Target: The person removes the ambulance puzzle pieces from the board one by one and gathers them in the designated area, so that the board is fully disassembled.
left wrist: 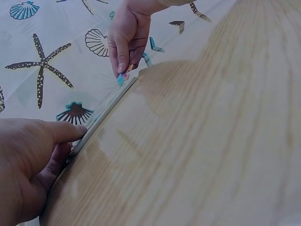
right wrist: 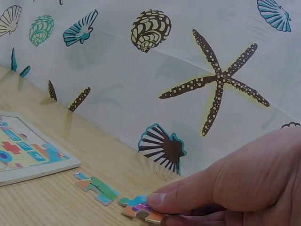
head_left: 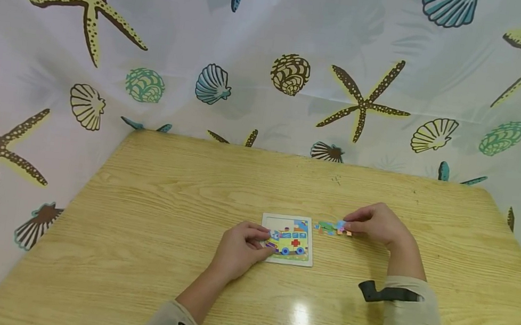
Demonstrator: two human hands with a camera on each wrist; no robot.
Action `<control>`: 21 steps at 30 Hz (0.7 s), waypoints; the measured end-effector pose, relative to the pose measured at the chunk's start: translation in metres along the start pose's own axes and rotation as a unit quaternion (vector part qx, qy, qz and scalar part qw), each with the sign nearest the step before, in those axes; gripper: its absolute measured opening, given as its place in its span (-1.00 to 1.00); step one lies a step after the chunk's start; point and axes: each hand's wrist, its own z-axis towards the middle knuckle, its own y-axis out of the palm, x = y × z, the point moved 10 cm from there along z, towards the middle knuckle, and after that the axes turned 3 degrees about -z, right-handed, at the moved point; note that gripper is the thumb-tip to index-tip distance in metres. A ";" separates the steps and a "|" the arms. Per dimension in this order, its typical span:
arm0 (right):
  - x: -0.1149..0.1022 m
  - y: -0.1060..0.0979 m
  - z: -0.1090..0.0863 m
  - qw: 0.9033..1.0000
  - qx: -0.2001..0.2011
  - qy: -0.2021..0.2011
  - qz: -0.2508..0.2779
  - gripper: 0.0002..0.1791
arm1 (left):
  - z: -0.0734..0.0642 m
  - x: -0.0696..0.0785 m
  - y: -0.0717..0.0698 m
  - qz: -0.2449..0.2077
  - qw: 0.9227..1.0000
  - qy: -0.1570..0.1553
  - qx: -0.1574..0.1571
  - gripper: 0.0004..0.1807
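Observation:
A small jigsaw board (head_left: 311, 251) with a white frame lies flat, showing a yellow ambulance with a red cross. Its upper left part is bare, pale backing. My left hand (head_left: 242, 249) grips the board's left edge, thumb low and fingers higher; the left wrist view shows them at the rim. To the right of the board, my right hand (head_left: 375, 225) pinches a blue, purple and orange puzzle piece (right wrist: 136, 205) between thumb and fingers, low over the table. A green puzzle piece (right wrist: 98, 189) lies between that piece and the board.
Both hands work over a wood-grain table (head_left: 180, 191). Behind it and along its sides hangs a pale cloth (head_left: 256, 33) printed with starfish and shells. A black strap (head_left: 390, 294) circles the right sleeve.

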 end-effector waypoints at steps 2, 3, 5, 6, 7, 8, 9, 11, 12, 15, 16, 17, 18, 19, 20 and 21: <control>0.000 0.000 0.000 1.000 0.001 0.001 -0.002 -0.70 | 0.000 0.000 0.000 -0.003 1.000 -0.002 -0.002 -0.72; 0.000 0.000 0.000 1.000 0.003 0.000 -0.004 -0.71 | 0.000 0.000 0.001 -0.006 1.000 -0.003 -0.003 -0.73; -0.002 0.000 0.000 1.000 0.004 -0.004 -0.014 -0.72 | 0.000 0.000 0.001 -0.011 1.000 -0.005 -0.004 -0.73; -0.003 0.000 0.000 1.000 0.005 -0.006 -0.022 -0.72 | 0.000 0.000 0.000 -0.012 1.000 -0.006 -0.003 -0.73; -0.004 0.000 0.000 1.000 0.006 -0.007 -0.028 -0.73 | 0.000 0.000 0.000 -0.015 1.000 -0.008 -0.003 -0.73; -0.006 -0.001 0.000 0.999 0.008 -0.009 -0.034 -0.73 | 0.000 0.000 0.000 -0.016 1.000 -0.008 -0.003 -0.73; -0.007 -0.001 0.000 0.999 0.009 -0.009 -0.042 -0.74 | 0.000 0.001 0.000 -0.016 1.000 -0.007 -0.002 -0.73; -0.009 -0.001 0.000 0.998 0.013 -0.009 -0.059 -0.75 | 0.000 0.001 -0.001 -0.015 1.000 -0.005 0.000 -0.73; -0.010 -0.002 0.000 0.998 0.016 -0.007 -0.067 -0.75 | 0.000 0.001 -0.001 -0.015 1.000 -0.005 0.001 -0.73; -0.010 -0.003 0.000 0.995 0.031 0.000 -0.093 -0.75 | 0.000 0.001 -0.002 -0.017 1.000 -0.005 0.002 -0.73; -0.010 -0.004 0.000 0.994 0.036 0.003 -0.101 -0.75 | 0.000 0.001 -0.002 -0.017 1.000 -0.004 0.002 -0.73; -0.010 -0.004 0.000 0.994 0.041 0.007 -0.104 -0.75 | 0.000 0.001 -0.002 -0.018 1.000 -0.005 0.002 -0.73; -0.009 -0.005 0.001 0.993 0.047 0.010 -0.107 -0.76 | 0.000 0.000 -0.002 -0.020 1.000 -0.007 0.002 -0.73; -0.009 -0.005 0.001 0.993 0.051 0.013 -0.110 -0.76 | 0.000 0.000 -0.002 -0.022 1.000 -0.009 0.003 -0.73; -0.009 -0.005 0.001 0.992 0.053 0.016 -0.110 -0.76 | 0.000 -0.001 -0.002 -0.023 1.000 -0.010 0.003 -0.73; -0.009 -0.005 0.001 0.992 0.055 0.018 -0.110 -0.75 | 0.000 -0.001 -0.002 -0.024 1.000 -0.011 0.003 -0.73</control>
